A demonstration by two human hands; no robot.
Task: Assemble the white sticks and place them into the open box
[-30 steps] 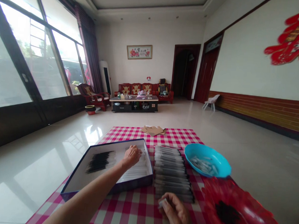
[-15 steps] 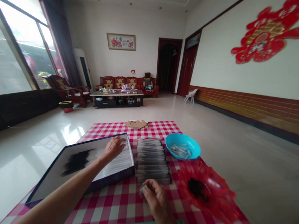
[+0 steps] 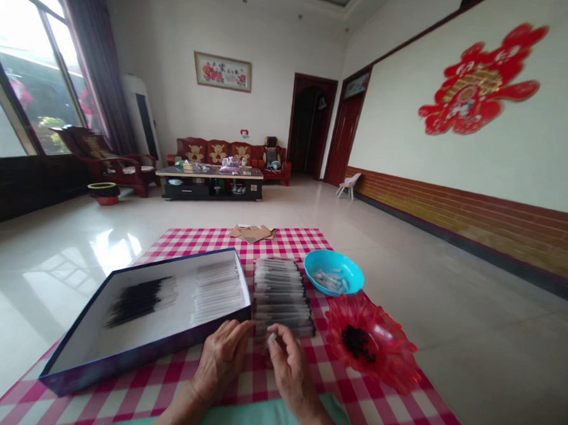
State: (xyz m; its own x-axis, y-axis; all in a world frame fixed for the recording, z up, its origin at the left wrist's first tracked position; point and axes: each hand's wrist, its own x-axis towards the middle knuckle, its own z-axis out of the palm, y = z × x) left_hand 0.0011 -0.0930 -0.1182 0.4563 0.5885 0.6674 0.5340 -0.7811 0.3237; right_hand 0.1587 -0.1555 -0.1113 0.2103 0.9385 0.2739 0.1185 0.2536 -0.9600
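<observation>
Right hand (image 3: 290,365) pinching a small white piece (image 3: 271,340) just beside the stacked packets (image 3: 279,295), left hand (image 3: 222,358) loosely curled by the box (image 3: 138,357), where a slipped pinch could drop the piece onto the checked cloth (image 3: 378,414) or a careless knock could topple the stack.

A small whitish piece (image 3: 271,341) shows in the right hand (image 3: 291,368); right of it lie a turquoise bowl (image 3: 339,256) and a clear red dish (image 3: 400,364). Left of the left hand (image 3: 221,361), a dark blue box (image 3: 129,351) is white inside, on pink-and-white checked cloth (image 3: 170,384).
</observation>
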